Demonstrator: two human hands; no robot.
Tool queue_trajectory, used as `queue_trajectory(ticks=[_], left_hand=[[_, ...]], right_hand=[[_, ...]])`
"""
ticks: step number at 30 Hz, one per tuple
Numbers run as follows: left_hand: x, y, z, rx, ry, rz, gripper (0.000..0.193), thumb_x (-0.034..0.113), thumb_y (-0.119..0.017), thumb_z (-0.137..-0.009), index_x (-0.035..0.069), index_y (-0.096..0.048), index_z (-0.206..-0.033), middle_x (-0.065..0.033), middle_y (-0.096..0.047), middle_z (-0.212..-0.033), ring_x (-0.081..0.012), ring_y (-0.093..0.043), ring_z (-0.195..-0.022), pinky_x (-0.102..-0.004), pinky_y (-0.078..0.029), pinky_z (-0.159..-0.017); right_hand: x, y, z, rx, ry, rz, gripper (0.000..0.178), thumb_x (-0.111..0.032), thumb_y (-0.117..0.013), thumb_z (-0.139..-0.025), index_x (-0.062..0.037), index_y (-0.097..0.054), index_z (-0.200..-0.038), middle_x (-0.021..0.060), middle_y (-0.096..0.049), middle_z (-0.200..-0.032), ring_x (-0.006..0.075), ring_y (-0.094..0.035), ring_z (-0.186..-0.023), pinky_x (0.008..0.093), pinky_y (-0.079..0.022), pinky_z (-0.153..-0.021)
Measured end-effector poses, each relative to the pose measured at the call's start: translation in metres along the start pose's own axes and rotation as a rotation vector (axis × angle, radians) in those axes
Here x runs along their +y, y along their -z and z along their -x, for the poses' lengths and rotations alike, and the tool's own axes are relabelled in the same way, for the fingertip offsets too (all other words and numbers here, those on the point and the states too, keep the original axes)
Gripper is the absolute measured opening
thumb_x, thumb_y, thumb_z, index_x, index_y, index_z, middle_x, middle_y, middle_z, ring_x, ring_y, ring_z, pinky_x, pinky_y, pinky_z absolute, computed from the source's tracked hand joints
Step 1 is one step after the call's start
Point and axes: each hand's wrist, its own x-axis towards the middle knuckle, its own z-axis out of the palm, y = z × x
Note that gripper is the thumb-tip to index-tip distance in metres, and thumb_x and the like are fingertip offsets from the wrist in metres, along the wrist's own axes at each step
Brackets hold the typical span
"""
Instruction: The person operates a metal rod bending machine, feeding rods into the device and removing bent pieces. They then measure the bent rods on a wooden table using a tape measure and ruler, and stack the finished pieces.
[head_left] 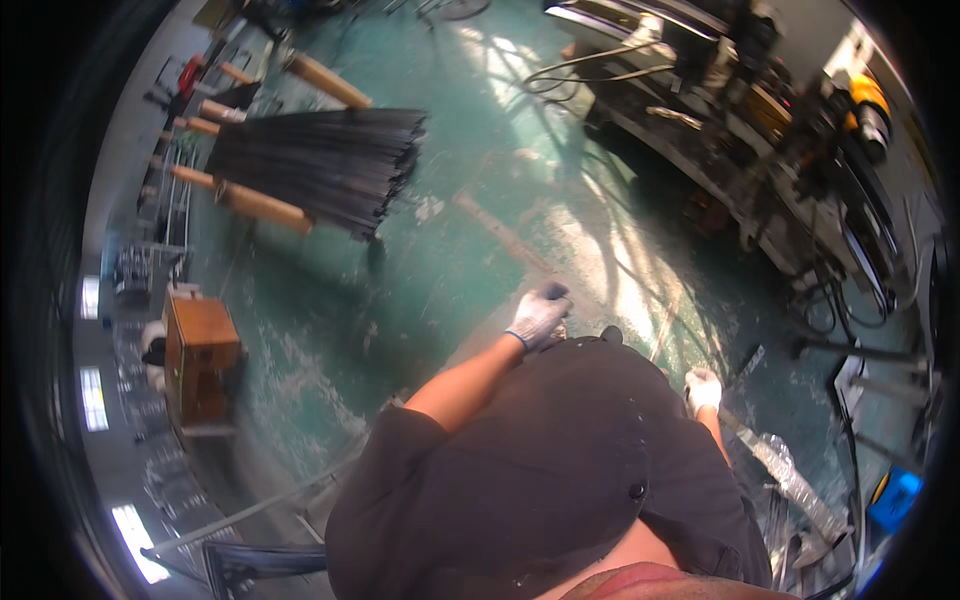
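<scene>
My left hand (540, 314), in a whitish work glove with dark patches at the fingers, is held in front of my dark jacket (540, 440). Its fingers are curled in; whether anything lies inside them is hidden. At my right side my right hand (703, 388), also in a pale glove, is closed, and its palm is out of sight. Both hands hang above the worn green floor (430, 290). Nearest to the right hand is a long strip (785, 475) partly wrapped in shiny film, lower right.
Ahead on the left, a bundle of dark long bars (315, 160) rests on a rack with tan padded arms (265, 207). A wooden cabinet (203, 335) stands at left. A cluttered workbench (680, 150) with cables and a yellow tool (868, 100) runs along the right. A blue box (895, 498) sits lower right.
</scene>
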Motion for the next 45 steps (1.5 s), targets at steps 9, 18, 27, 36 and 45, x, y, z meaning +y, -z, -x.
queue_trajectory(ticks=[9, 18, 27, 36, 45], left_hand=[[-0.077, 0.247, 0.017, 0.621, 0.174, 0.444, 0.043, 0.005, -0.072, -0.096, -0.008, -0.061, -0.135, -0.0142, -0.075, -0.100, -0.0211, -0.073, -0.082, -0.0315, -0.061, -0.070], [-0.061, 0.327, -0.028, 0.642, 0.176, 0.695, 0.047, 0.005, -0.065, -0.099, -0.013, -0.054, -0.141, -0.0172, -0.074, -0.105, -0.0211, -0.073, -0.088, -0.0315, -0.061, -0.075], [-0.130, 0.458, -0.036, 0.720, 0.025, 0.108, 0.040, 0.011, -0.069, -0.101, -0.008, -0.062, -0.134, -0.0143, -0.078, -0.107, -0.0191, -0.074, -0.094, -0.0318, -0.060, -0.086], [-0.080, 0.560, -0.026, 1.119, 0.444, 0.763, 0.043, 0.009, -0.072, -0.100, -0.006, -0.059, -0.139, -0.0209, -0.075, -0.115, -0.0259, -0.076, -0.096, -0.0361, -0.063, -0.084], [-0.075, 0.580, -0.092, 0.698, 0.307, 0.364, 0.040, 0.010, -0.065, -0.104, -0.009, -0.058, -0.139, -0.0209, -0.076, -0.120, -0.0259, -0.076, -0.101, -0.0377, -0.061, -0.092]], right_hand=[[-0.265, -0.107, -0.047, -0.051, 0.216, 0.042, 0.043, -0.019, -0.079, -0.098, 0.0044, -0.069, -0.132, 0.0129, -0.076, -0.104, 0.0196, -0.070, -0.079, 0.0343, -0.058, -0.073], [-0.491, -0.363, 0.004, -0.266, 0.540, 0.731, 0.055, -0.035, -0.079, -0.091, -0.0014, -0.070, -0.135, 0.0225, -0.077, -0.122, 0.0356, -0.075, -0.114, 0.0417, -0.057, -0.101], [-0.698, -0.735, 0.015, -0.381, 1.114, 0.795, 0.082, -0.040, -0.084, -0.088, -0.0015, -0.052, -0.153, 0.0239, -0.064, -0.147, 0.0405, -0.059, -0.138, 0.0471, -0.048, -0.117], [-0.797, -0.901, 0.028, -0.184, 1.127, 0.949, 0.070, -0.048, -0.091, -0.082, -0.0018, -0.062, -0.126, 0.0221, -0.069, -0.125, 0.0391, -0.064, -0.122, 0.0486, -0.053, -0.105], [-0.797, -0.908, -0.014, -0.359, 1.059, 0.976, 0.044, -0.043, -0.084, -0.092, -0.0049, -0.071, -0.110, 0.0210, -0.078, -0.109, 0.0412, -0.075, -0.106, 0.0513, -0.059, -0.093]])
